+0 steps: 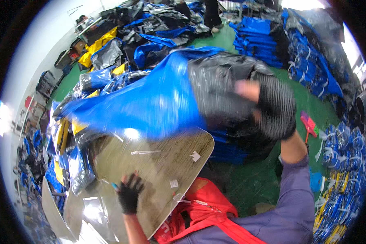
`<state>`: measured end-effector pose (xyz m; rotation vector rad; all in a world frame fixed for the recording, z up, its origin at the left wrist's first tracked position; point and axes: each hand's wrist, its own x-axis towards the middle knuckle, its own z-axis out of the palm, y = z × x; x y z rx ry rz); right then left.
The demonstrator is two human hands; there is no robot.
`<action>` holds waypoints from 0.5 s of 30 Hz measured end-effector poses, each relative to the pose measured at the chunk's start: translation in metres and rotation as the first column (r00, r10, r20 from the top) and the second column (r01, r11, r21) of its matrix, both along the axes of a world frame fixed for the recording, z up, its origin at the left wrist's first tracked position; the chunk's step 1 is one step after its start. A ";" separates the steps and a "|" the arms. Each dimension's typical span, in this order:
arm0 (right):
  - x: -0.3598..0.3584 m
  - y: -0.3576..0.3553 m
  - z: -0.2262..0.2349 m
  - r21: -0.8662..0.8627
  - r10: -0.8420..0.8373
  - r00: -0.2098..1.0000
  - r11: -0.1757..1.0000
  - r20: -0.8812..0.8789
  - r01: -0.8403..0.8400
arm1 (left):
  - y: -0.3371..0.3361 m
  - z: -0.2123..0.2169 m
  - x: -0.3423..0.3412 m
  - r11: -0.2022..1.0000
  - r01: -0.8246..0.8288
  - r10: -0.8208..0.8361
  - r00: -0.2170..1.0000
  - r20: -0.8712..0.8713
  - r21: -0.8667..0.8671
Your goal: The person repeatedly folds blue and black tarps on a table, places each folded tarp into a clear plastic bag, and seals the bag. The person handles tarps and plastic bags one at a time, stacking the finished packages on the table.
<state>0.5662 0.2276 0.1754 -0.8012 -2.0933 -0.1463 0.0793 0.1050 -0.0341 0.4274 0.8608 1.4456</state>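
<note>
Head view shows the right hand (272,107), in a dark knit glove, lifted and blurred, fingers curled tight into a bunch of the blue and black sheet (166,101), which hangs in the air over the worn wooden board (158,171). That sheet looks light, limp and slick, billowing as it goes, so I'd judge an edge or corner the best place to grip, with a firm pinch. The left hand (129,197), in a fingerless black glove, lies flat on the board with fingers spread, gripping nothing. Stacks of folded blue sheets (258,40) sit well apart on the green floor (248,183)
</note>
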 end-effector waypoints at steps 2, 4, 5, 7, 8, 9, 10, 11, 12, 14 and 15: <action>-0.029 -0.042 -0.019 -0.452 0.309 0.921 0.874 0.238 -0.176 | 0.009 0.035 -0.032 1.000 -0.027 0.024 0.984 0.175 0.010; -0.063 -0.083 -0.052 -0.575 0.643 0.762 0.654 0.080 -0.491 | 0.009 0.077 -0.073 0.997 0.011 -0.008 0.999 -0.048 0.071; -0.086 -0.100 -0.071 -0.723 0.758 0.652 0.454 0.006 -0.521 | 0.006 0.096 -0.096 0.997 0.022 -0.009 0.986 -0.166 0.076; -0.115 -0.133 -0.099 -0.972 0.864 0.490 0.200 0.116 -0.121 | -0.005 0.122 -0.140 0.999 0.034 -0.015 0.911 -0.411 0.039; -0.123 -0.140 -0.108 -0.937 0.919 0.199 0.349 0.341 -0.005 | -0.013 0.128 -0.160 0.999 0.045 -0.038 0.851 -0.524 0.000; -0.125 -0.137 -0.114 -0.899 0.909 0.258 0.383 0.326 -0.211 | -0.021 0.128 -0.176 0.997 0.054 -0.073 0.786 -0.614 -0.049; -0.122 -0.131 -0.119 -0.903 0.889 0.386 0.356 0.248 -0.239 | -0.033 0.126 -0.188 0.994 0.059 -0.109 0.725 -0.680 -0.097; -0.119 -0.113 -0.124 -0.916 0.781 0.622 0.288 0.056 -0.279 | -0.048 0.118 -0.197 0.986 0.049 -0.152 0.669 -0.727 -0.161; -0.107 -0.089 -0.128 -0.875 0.664 0.732 0.251 -0.156 -0.414 | -0.067 0.110 -0.203 0.967 -0.018 -0.187 0.630 -0.754 -0.255; -0.094 -0.026 -0.151 -0.547 0.032 0.978 0.825 -0.206 -0.141 | -0.109 0.092 -0.208 0.982 0.134 -0.186 0.617 -0.765 -0.131; -0.091 0.013 -0.166 -0.299 -0.490 0.850 0.795 0.195 0.527 | -0.130 0.092 -0.218 0.962 0.122 -0.270 0.524 -0.808 -0.243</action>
